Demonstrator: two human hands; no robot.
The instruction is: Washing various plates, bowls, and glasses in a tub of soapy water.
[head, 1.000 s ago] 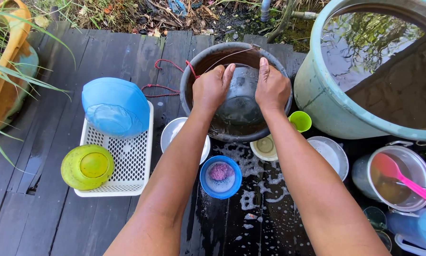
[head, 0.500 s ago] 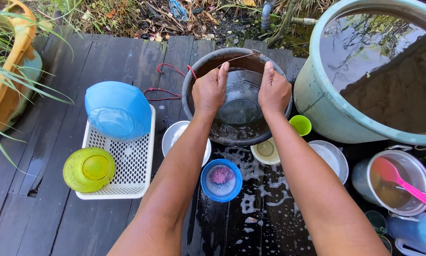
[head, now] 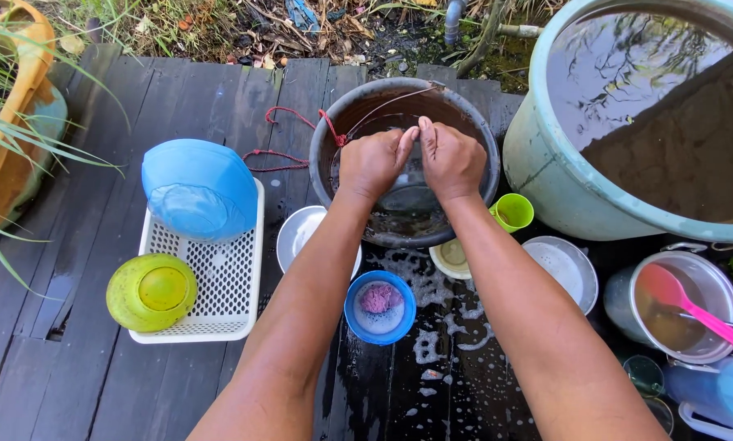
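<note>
Both hands, left hand point(head: 372, 163) and right hand point(head: 450, 159), clasped a clear glass bowl point(head: 410, 192) tilted on edge between them inside the dark basin point(head: 326, 155).

This is an outdoor washing-up spot behind a home, set on a deck of dark, wet wooden planks point(head: 97, 384). Beyond the boards lie dry leaves, grass and a pipe point(head: 454, 18) rising from muddy ground. A big pale green water tub point(head: 546, 175) stands full at the edge, with a dark basin point(head: 330, 175) of water beside it. Around them sit household dishes: a white plastic draining basket point(head: 219, 286) with upturned bowls, a small blue bowl point(head: 352, 314) holding a sponge, a metal pot point(head: 713, 278) with a pink ladle point(head: 693, 310), and suds point(head: 424, 347) on the planks.
</note>
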